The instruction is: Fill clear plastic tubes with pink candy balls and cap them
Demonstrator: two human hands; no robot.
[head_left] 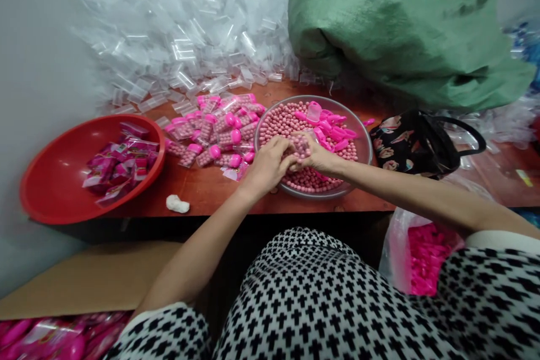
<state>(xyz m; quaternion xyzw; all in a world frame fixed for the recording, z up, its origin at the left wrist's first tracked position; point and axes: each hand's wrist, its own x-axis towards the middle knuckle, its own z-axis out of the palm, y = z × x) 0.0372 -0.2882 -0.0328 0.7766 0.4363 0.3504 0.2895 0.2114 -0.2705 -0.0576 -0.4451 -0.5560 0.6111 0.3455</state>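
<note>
The left hand (pixel 268 164) is bent inward, with its fingers curled and its thumb closed against the side of a clear tube (pixel 301 146). The right hand (pixel 319 155) comes from the other side and also grips this tube, its fingers being folded and partly hidden. The tube is between the two hands, above the near part of a grey bowl (pixel 369 152), and pink beads can be seen through its wall. How full it is, I cannot tell.

In the bowl lie many loose pink beads (pixel 276 118), and upon them is a heap of bright pink plastic pieces (pixel 337 134). Just to the left of the bowl, on the reddish table (pixel 202 188), there is a pile of bead-filled tubes (pixel 219 129) with pink ends.

Concerning writing, the small pink packets (pixel 118 166) inside the red basin (pixel 54 177) carry printed labels, but the letters are too small to be read. The larger pink packages (pixel 53 340) in the cardboard box (pixel 97 275), at the lower left, show some print too, which is blurred. The black handbag (pixel 394 146), right of the bowl, has a flower pattern
</note>
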